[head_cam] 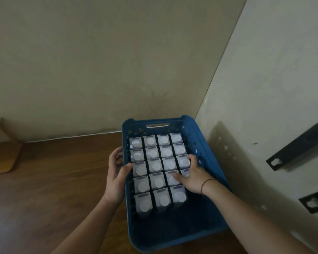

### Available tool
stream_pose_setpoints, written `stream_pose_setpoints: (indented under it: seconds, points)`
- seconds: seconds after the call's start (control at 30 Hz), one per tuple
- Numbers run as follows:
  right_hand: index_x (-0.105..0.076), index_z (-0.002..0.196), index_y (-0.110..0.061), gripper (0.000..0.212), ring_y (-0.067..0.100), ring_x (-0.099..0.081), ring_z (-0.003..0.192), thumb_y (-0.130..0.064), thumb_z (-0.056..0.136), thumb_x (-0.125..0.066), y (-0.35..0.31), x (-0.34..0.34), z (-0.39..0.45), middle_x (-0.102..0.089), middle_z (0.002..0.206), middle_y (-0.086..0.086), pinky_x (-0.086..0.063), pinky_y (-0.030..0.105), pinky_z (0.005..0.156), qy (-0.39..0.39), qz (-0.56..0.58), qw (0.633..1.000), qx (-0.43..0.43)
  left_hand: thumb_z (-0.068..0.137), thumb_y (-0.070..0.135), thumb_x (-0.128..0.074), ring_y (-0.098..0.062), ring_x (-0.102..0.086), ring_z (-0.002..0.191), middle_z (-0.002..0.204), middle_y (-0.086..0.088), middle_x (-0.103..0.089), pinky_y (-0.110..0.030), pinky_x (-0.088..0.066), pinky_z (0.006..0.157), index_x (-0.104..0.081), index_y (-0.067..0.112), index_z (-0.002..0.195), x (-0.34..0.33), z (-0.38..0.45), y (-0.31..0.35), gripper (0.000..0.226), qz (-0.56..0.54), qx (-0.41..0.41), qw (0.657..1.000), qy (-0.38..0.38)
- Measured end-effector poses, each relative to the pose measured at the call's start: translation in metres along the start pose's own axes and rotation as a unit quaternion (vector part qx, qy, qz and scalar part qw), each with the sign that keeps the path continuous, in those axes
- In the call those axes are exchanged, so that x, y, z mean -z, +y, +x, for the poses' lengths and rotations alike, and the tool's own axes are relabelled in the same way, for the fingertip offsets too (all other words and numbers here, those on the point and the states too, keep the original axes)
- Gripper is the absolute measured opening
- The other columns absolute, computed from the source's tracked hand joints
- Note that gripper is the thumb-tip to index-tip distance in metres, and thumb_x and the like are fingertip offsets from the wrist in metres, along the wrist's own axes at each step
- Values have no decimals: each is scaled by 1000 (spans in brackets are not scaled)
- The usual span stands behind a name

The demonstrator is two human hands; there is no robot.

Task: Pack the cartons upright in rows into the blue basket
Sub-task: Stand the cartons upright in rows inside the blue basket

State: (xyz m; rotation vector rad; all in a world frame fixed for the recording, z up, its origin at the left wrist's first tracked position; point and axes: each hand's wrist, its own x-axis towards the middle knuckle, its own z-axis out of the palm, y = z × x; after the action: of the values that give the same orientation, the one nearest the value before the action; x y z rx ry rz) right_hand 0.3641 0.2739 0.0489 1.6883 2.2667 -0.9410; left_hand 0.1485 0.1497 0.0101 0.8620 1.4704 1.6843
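Observation:
The blue basket [174, 241] sits on a brown table against the corner of two walls. Several cartons [155, 166] with white round caps stand upright in rows inside it, filling the far part. My left hand [117, 177] grips the basket's left rim, thumb inside touching a left-column carton. My right hand [192, 176] lies over the right column, fingers spread on the tops of the cartons there and covering one of them. The near part of the basket floor is dark and bare.
The brown wooden table [53, 195] stretches to the left. A light wooden stand [2, 153] sits at the far left. Black metal brackets [297, 145] jut from the right wall, close beside the basket.

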Motion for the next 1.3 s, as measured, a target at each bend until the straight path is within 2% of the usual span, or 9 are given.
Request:
stream_pose_setpoints:
  seconds: [0.13,0.23,0.37,0.6,0.87,0.97,1.07,1.23,1.3]
  points:
    - [-35,135,-22,62,28,-63,97,-63,89,-45,-40,24,-14,-62,116,5,-50,35,68,121,-240,963,20,73,66,-58,0,-59,110,129,9,-56,-22,-53,82,-46,34,135,20,-3,4,71,63,47,996,-42]
    - [-45,127,-21,50,26,-62,95,-57,92,-45,-91,25,-25,-62,113,3,-50,35,65,190,-227,946,130,77,80,-49,-3,-57,115,126,11,-61,-30,-47,98,-58,30,127,51,-12,1,71,158,76,984,-42]
    - [-51,123,-25,42,22,-57,103,-53,92,-48,-178,-12,-43,-63,108,-2,-48,37,82,200,-170,908,326,93,46,-60,-11,-56,111,118,11,-59,-31,-49,95,-62,30,119,112,-41,-6,31,363,102,926,2]
    - [-44,135,-30,47,20,-58,110,-51,93,-51,-300,-131,-74,-60,122,-2,-50,35,83,-39,-249,876,412,94,45,-54,-19,-41,127,138,10,-50,-37,-39,105,-51,36,133,226,-125,-6,41,586,160,792,65]
    - [-40,142,-26,62,27,-55,121,-52,88,-58,-346,-264,-98,-53,139,6,-48,39,97,-268,-327,815,397,79,57,-58,-29,-26,140,155,-2,-24,-43,-33,108,-24,31,150,285,-214,-9,83,595,276,709,258]
    - [-38,142,-23,67,28,-53,123,-50,86,-62,-347,-296,-101,-52,140,8,-46,37,99,-295,-306,818,387,75,60,-66,-28,-38,133,152,-3,-23,-43,-46,100,-8,31,152,294,-233,-15,100,513,373,720,281]
    - [-34,145,-23,73,26,-55,119,-50,84,-63,-341,-313,-101,-55,137,8,-47,35,96,-307,-267,836,368,74,55,-64,-25,-58,117,136,2,-50,-41,-53,88,-28,31,144,294,-241,-21,83,450,376,751,304]
    - [-17,149,-37,90,27,-57,116,-61,78,-65,-330,-304,-99,-50,137,0,-52,44,93,-312,-63,903,290,78,46,-69,-11,-61,113,127,11,-64,-30,-55,88,-45,33,140,276,-237,-21,68,445,210,802,340]
    - [-28,144,-38,77,23,-58,113,-54,80,-67,-326,-281,-99,-50,131,-7,-54,38,91,-294,-11,909,294,78,37,-76,-8,-61,116,130,11,-63,-29,-55,93,-46,32,141,261,-224,-19,70,407,123,844,327]
